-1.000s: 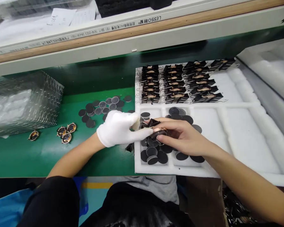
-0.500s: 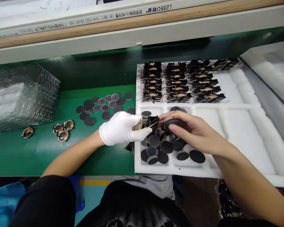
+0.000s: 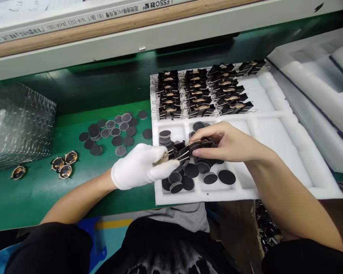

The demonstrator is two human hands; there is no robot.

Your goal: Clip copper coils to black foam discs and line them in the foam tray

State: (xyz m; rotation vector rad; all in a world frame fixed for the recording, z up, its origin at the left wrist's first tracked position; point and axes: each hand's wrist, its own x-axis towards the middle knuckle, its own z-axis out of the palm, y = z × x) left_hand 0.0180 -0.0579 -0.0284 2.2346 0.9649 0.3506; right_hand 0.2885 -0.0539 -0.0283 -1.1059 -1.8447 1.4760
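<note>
Our gloved left hand (image 3: 138, 167) is pinched shut on the wire handles of a black binder clip (image 3: 179, 151), while our bare right hand (image 3: 228, 142) is curled narrowly around a round coil stack (image 3: 202, 144) that meets the clip's mouth. Both sit just above the dark discs (image 3: 188, 175) in the near compartments of the white foam tray (image 3: 274, 152). On the rail (image 3: 103, 21) above the bench we read "LESSO", printed upside down.

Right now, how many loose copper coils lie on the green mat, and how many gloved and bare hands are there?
copper coils on the green mat: 4
Gloved hands: 1, the left hand, gripping a binder clip
Bare hands: 1, the right hand, gripping a disc stack
Total: 6
</note>
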